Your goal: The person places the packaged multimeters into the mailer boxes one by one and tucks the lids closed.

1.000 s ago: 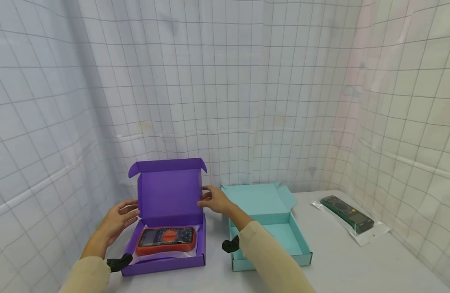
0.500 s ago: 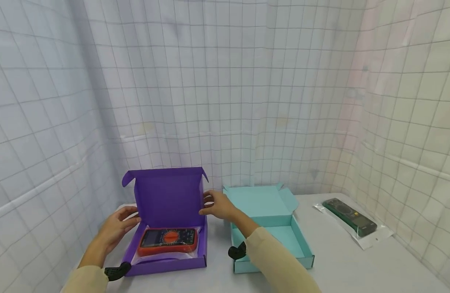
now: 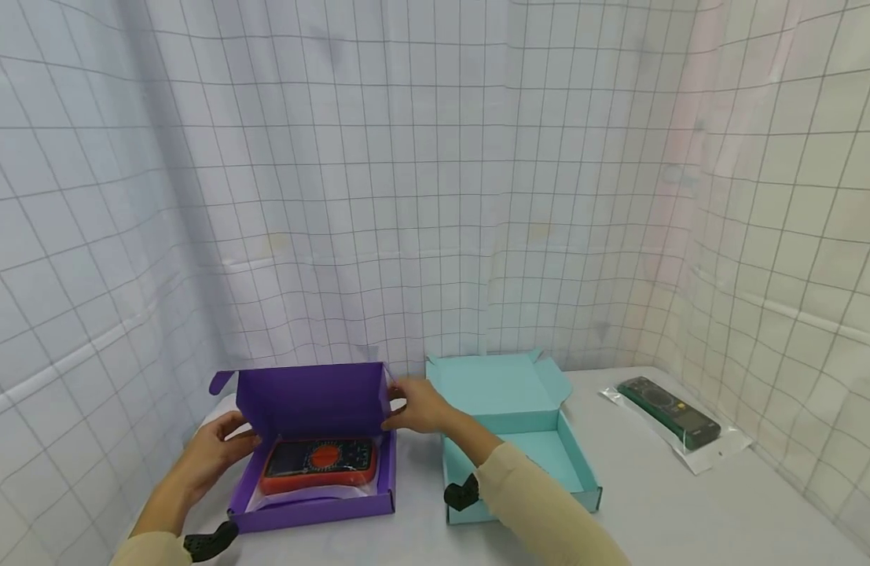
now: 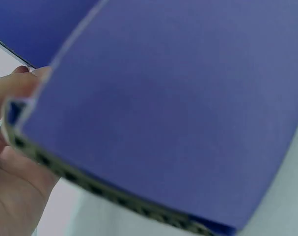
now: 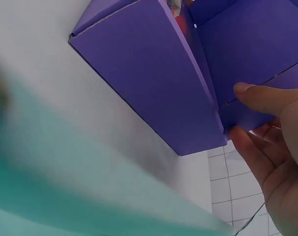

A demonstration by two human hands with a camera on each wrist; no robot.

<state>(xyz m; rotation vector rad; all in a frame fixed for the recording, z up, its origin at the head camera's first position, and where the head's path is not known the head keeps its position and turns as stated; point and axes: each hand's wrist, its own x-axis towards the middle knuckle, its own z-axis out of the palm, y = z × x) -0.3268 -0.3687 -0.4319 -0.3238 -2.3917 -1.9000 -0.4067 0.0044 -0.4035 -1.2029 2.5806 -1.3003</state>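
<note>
A purple cardboard box (image 3: 314, 515) stands on the table at the left, its lid (image 3: 314, 401) raised and leaning forward. Inside lies a red multimeter (image 3: 320, 465) with a dark face and an orange dial, in clear plastic. My left hand (image 3: 211, 456) holds the lid's left side. In the left wrist view a purple flap (image 4: 158, 108) hides part of that hand (image 4: 16, 187). On the lid's right side, my right hand (image 3: 420, 406) pinches the edge, with the thumb inside and the fingers outside in the right wrist view.
Right of the purple box is a turquoise box (image 3: 523, 503) with its lid (image 3: 494, 385) folded back; my right forearm passes over it. A green multimeter (image 3: 668, 413) in a clear bag lies farther right. Gridded white curtains (image 3: 449, 196) surround the table (image 3: 654, 519).
Both hands have swung the purple lid forward and down, from nearly upright to tilted over the red multimeter. The hands have moved slightly lower with it. The turquoise box and green multimeter stay put.
</note>
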